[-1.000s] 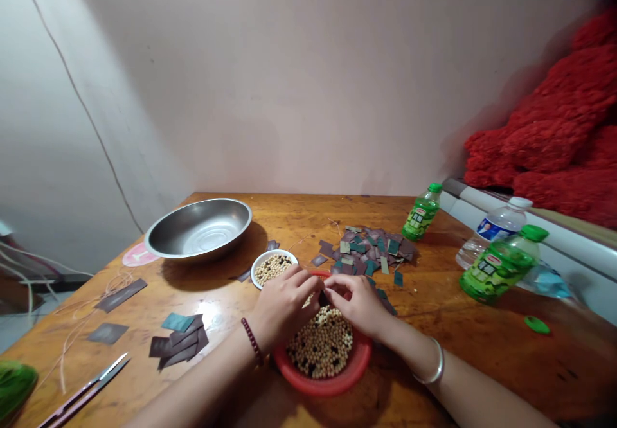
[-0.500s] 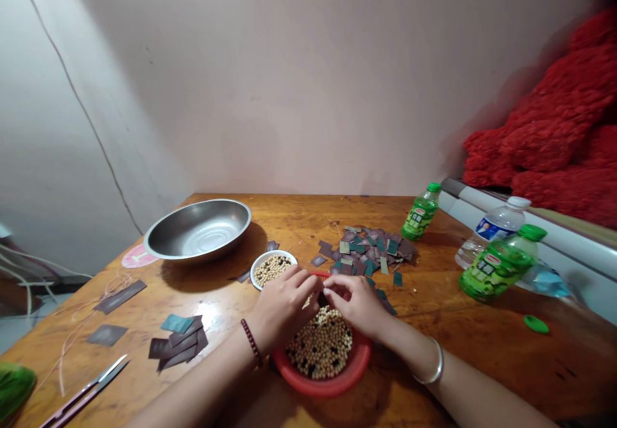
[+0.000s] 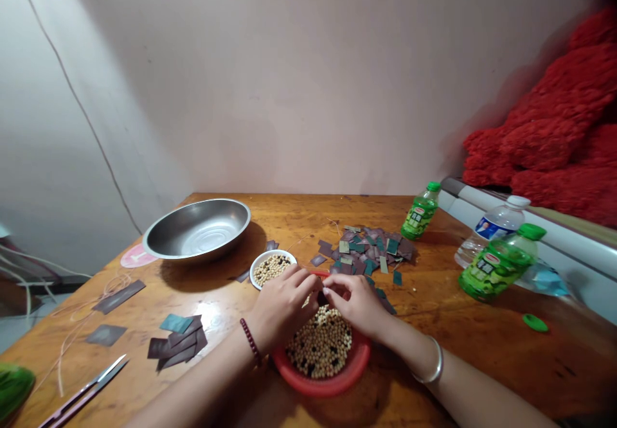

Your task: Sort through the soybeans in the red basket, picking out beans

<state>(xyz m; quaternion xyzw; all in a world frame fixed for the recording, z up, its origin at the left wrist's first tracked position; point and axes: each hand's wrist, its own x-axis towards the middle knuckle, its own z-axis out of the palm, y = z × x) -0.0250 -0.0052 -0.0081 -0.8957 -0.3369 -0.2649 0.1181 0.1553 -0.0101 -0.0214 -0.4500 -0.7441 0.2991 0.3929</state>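
Above the far side of a red plastic bowl point(image 3: 332, 386), my left hand point(image 3: 289, 299) and my right hand point(image 3: 355, 303) meet with fingers pinched together. Between their fingertips is a small dark piece point(image 3: 322, 299), mostly covered, its kind not clear. Pale round beans point(image 3: 322, 344) mixed with some black ones fill the bowl beneath. A white dish point(image 3: 254, 267) of similar beans stands just beyond my left hand. Past my right hand lies a heap of small brown and green cloth pieces point(image 3: 366, 254).
A wide steel basin point(image 3: 197, 229) rests at the back left. Nearer are brown rectangles point(image 3: 180, 344), scissors point(image 3: 89, 392) and loose string point(image 3: 72, 338). At right stand two green bottles point(image 3: 501, 264) point(image 3: 421, 213), a clear bottle point(image 3: 491, 229) and a green cap point(image 3: 535, 323).
Both hands keep their pinch over the red bowl with hardly any movement. The whole view has shifted very slightly; nothing else has visibly moved.
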